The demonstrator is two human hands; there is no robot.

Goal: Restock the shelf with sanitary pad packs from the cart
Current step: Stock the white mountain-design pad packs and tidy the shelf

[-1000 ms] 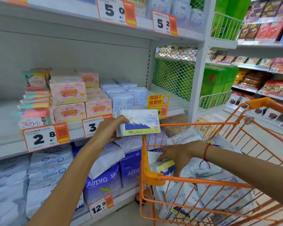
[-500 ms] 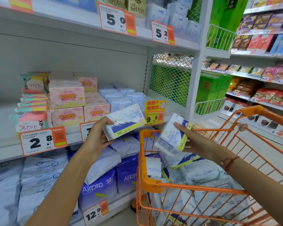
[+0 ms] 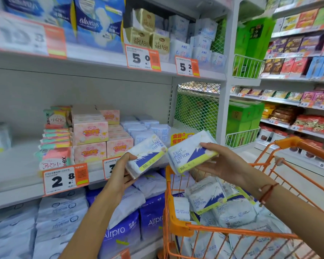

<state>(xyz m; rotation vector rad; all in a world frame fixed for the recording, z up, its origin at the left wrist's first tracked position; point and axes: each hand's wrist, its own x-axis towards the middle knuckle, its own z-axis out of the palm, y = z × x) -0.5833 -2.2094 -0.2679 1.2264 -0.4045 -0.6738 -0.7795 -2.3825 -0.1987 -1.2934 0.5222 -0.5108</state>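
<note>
Before shelf [image 3: 17, 186]: hands [image 3: 120, 172] gripping packs [image 3: 146, 156]

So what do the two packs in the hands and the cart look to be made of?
Left hand's pack and right hand's pack: soft printed plastic film by the look, slightly glossy; the wrap creases and bulges under the fingers. Cart: orange-coated metal wire for the basket, judging by its thin rigid bars, with what looks like moulded orange plastic at the corners.
</note>
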